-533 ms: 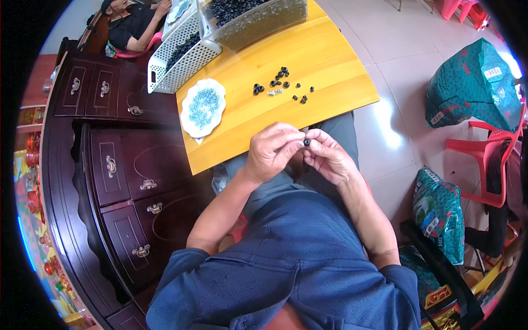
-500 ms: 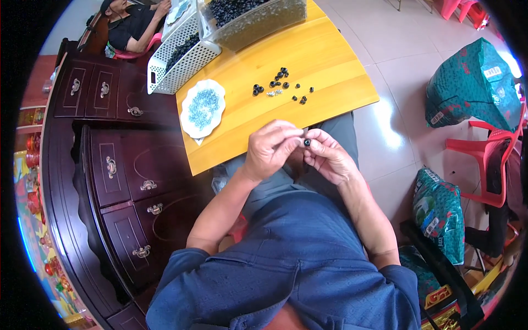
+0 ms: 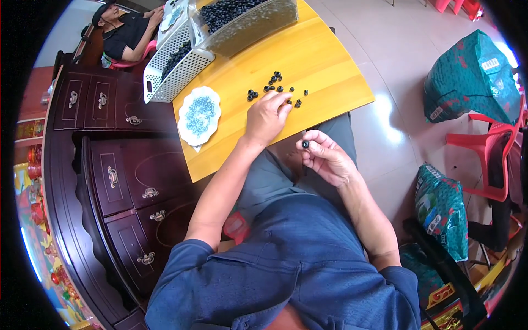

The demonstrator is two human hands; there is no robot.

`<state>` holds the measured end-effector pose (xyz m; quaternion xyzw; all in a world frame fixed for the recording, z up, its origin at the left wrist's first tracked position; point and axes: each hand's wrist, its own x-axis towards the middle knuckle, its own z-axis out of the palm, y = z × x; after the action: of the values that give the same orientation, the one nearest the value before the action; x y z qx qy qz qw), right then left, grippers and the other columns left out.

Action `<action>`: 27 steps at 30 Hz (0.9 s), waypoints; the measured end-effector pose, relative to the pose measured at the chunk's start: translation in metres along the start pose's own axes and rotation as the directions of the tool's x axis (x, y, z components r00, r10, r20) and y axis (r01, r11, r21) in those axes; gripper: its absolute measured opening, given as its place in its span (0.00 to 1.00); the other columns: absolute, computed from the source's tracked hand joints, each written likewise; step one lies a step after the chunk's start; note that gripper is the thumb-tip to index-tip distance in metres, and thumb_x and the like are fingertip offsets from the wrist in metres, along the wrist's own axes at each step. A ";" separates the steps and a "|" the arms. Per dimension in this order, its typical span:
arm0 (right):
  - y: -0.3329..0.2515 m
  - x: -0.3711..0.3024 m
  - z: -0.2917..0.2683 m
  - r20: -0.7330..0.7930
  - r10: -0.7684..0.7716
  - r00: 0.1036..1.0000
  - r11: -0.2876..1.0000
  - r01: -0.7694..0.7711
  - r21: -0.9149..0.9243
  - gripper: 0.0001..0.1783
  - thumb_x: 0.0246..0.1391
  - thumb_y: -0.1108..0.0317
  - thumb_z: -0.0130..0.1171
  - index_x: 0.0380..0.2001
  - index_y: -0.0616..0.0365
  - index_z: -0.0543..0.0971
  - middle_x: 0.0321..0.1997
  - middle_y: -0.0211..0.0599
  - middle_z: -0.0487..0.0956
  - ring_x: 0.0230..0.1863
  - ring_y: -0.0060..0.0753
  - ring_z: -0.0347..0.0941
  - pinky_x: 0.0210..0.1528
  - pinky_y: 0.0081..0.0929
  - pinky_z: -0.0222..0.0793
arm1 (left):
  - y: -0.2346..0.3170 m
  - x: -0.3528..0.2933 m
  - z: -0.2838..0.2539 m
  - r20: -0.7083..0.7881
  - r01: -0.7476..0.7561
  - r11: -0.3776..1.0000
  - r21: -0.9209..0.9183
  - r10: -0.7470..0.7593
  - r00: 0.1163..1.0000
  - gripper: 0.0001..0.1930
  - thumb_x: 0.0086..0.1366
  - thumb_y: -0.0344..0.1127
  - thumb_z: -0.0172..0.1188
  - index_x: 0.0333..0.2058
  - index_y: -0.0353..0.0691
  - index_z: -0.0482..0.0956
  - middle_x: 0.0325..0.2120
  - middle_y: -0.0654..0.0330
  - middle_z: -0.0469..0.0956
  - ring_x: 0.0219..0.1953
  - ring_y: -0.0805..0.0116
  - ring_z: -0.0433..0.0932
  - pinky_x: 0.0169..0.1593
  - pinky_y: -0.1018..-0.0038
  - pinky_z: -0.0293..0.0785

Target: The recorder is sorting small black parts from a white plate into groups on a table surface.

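My left hand (image 3: 268, 116) reaches over the yellow table (image 3: 324, 60), its fingertips at a scatter of small black beads (image 3: 275, 87). Whether it has taken one up I cannot tell. My right hand (image 3: 325, 158) stays over my lap, pinching a single black bead (image 3: 305, 144) between thumb and fingers. A white scalloped dish (image 3: 199, 114) of small blue-grey bits sits left of my left hand.
A clear tub of dark beads (image 3: 242, 17) and a white perforated basket (image 3: 175, 69) stand at the table's far end. Another person (image 3: 127, 33) sits beyond. Dark wooden drawers (image 3: 118, 181) lie left; red plastic chairs (image 3: 484, 159) and green bags (image 3: 470, 77) right.
My left hand has left the right hand and stretched forward to the loose beads on the table. My right hand stays over my lap with its bead.
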<state>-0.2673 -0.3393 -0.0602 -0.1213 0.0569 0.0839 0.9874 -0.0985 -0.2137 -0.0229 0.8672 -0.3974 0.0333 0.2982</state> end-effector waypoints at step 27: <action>0.006 0.006 0.001 -0.047 -0.007 0.999 0.997 0.010 0.079 0.11 0.60 0.70 0.63 0.46 0.54 0.77 0.41 0.31 0.81 0.38 0.22 0.79 0.42 0.23 0.78 | 0.059 -0.052 -0.047 0.120 0.092 0.904 -0.417 -0.045 0.992 0.06 0.55 0.21 0.68 0.32 0.33 0.81 0.26 0.62 0.81 0.26 0.78 0.78 0.31 0.81 0.75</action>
<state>-0.2620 -0.3328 -0.0617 -0.0842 0.0826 0.0745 0.9902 -0.1678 -0.1836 0.0293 0.7962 -0.3801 -0.1105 0.4575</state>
